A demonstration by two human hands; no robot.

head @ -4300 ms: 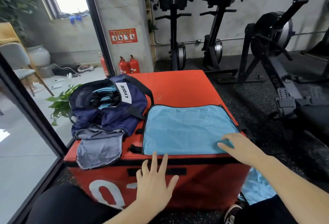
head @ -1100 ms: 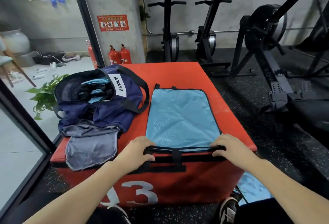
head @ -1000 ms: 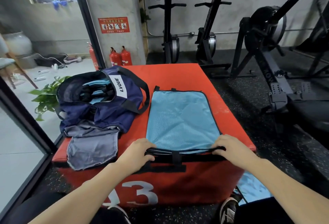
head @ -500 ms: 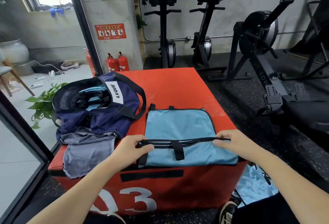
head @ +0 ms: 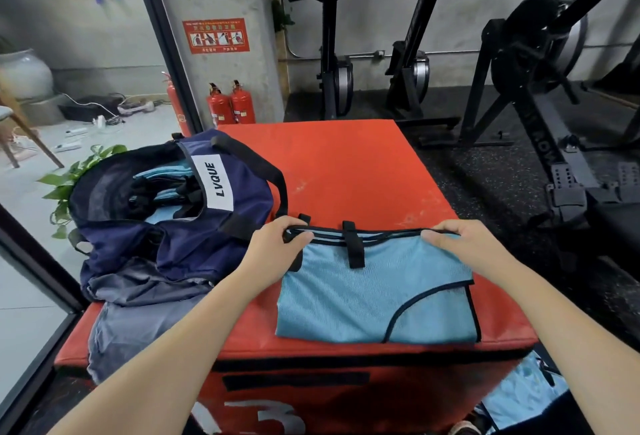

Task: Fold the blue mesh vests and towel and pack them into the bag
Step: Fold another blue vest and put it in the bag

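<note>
Nearest, low right, past the box edge: more blue mesh (head: 523,396) hangs below, likely another vest waiting. Can't tell how many.

On the red box (head: 346,164), near edge: the vest (head: 374,299) lies folded in half, fold line toward me, black-trimmed hem edges brought to the far side. An armhole curve shows on the near right corner. Layers look roughly matched, slight offset at the right edge.

Left hand (head: 273,247) pinches the far left corner of the hem, thumb on top, fingers curled round the trim. Right hand (head: 460,244) pinches the far right corner the same way. Both clamped on the vest, holding the top layer taut between them.

Judgement on doing this fold well: set the two corners down square on the lower layer's trim, keep tension across until the cloth is flat, then let go and smooth outward from the middle. Mesh is slippery and light; it will creep if released on one side first. The black strap tabs near the hem should be tucked flat, not bunched. One more fold, side to side, probably needed to fit the bag.

Left, beside the vest: grey towel (head: 135,327) draped over the box edge, not yet folded.

Beyond it: navy bag (head: 194,237), mouth open, blue fabric already inside.
</note>
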